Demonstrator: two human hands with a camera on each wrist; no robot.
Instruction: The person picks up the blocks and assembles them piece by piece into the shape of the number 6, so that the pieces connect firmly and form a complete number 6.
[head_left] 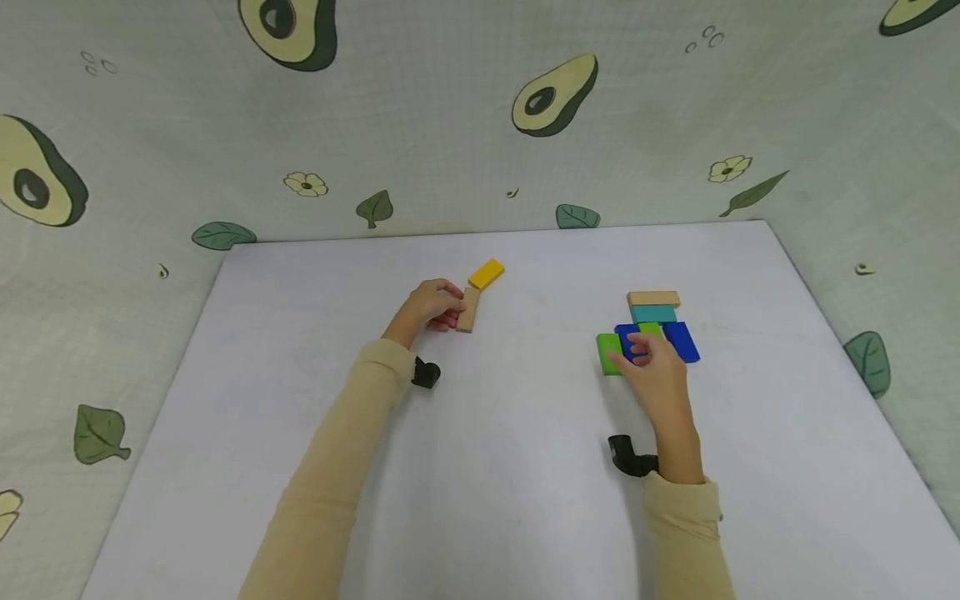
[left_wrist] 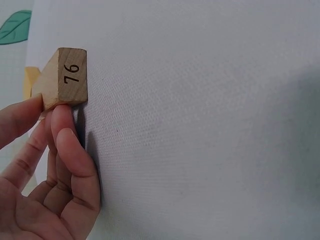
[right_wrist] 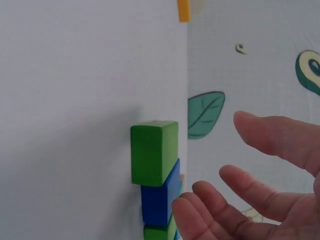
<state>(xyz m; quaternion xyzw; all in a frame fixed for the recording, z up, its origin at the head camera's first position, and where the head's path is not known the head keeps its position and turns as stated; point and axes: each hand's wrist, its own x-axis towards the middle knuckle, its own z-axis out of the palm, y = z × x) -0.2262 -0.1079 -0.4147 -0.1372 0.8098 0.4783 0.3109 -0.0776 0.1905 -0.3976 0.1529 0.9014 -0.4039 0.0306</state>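
Note:
My left hand (head_left: 431, 310) pinches a plain wooden block (head_left: 468, 312) between thumb and fingers, close to the tabletop. The left wrist view shows the number 76 printed on the end face of this block (left_wrist: 73, 75). Touching or nearly touching its far end is a yellow block (head_left: 487, 273). Over on the right, my right hand (head_left: 660, 375) hovers above a group of coloured blocks, its fingers loosely bent around nothing. Beneath and beside it are a green block (right_wrist: 147, 155), a blue block (right_wrist: 156, 205) and another blue block (head_left: 681, 342). The hand partly covers the group.
Behind the coloured row lie a teal block (head_left: 653, 313) and a second plain wooden block (head_left: 654, 298). All rest on a white table (head_left: 510, 467), bordered by an avocado-patterned cloth (head_left: 450, 100). Black wrist mounts (head_left: 633, 458) stick out from the sleeves.

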